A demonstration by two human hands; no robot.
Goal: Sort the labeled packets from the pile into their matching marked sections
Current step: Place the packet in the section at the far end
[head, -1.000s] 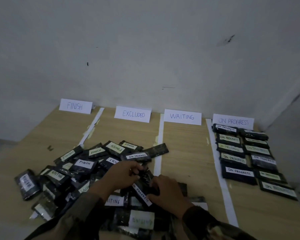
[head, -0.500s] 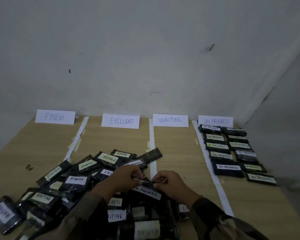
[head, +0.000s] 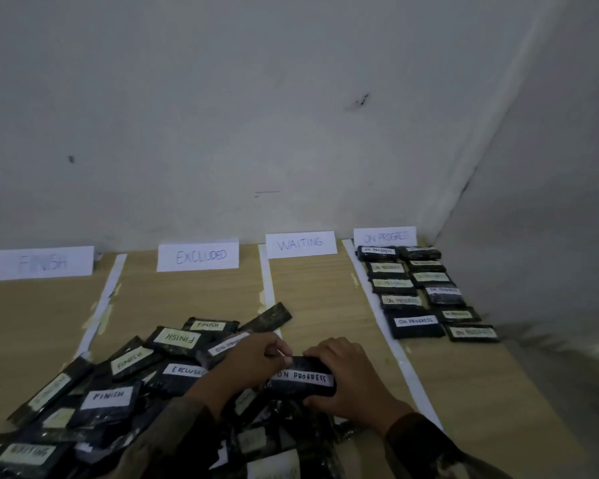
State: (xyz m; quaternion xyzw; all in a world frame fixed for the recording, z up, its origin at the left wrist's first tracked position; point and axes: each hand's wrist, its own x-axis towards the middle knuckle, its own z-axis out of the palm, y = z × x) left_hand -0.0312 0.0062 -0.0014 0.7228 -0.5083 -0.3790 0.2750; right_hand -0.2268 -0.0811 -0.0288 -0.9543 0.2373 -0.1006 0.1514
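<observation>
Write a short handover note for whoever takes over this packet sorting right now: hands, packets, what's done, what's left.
Hands: the left grip pinches the top edge of one ON PROGRESS packet. The right grip holds its right end, at the right side of the pile.
Done: two columns of sorted packets lie in front of the ON PROGRESS sign.
Left: add the held packet there. Then sort the pile, which shows FINISH, EXCLUDED and WAITING labels, towards the FINISH sign, EXCLUDED sign and WAITING sign. No sorted rows lie by those yet.

Black ON PROGRESS packet (head: 301, 377), label up, over pile (head: 111, 397).
</observation>
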